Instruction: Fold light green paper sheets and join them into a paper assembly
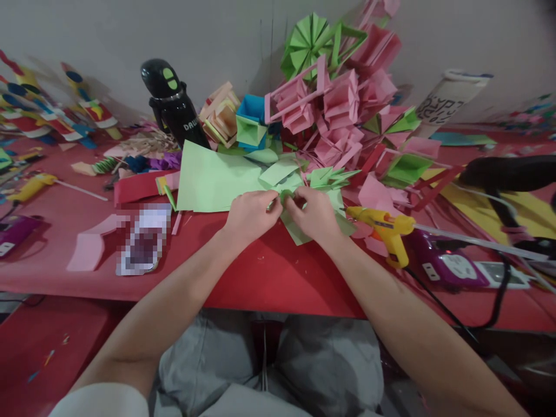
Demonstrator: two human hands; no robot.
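Observation:
Between my two hands is a small green paper piece (285, 194), curled and partly hidden by the fingers. My left hand (255, 212) pinches its left side with thumb and fingertips. On the other side my right hand (313, 213) grips it with closed fingers. Light green paper sheets (212, 179) lie flat behind and to the left of my hands. Folded green paper strips (330, 176) are just beyond the right hand. A yellow glue gun (384, 226) rests to the right of my right wrist.
Pink and green folded paper shapes (343, 98) pile up at the back. A black bottle (176, 107) stands behind the sheets. To the right is a purple power strip (452, 260) with cables. Pink paper scraps (89, 249) lie on the red table (278, 278) at left.

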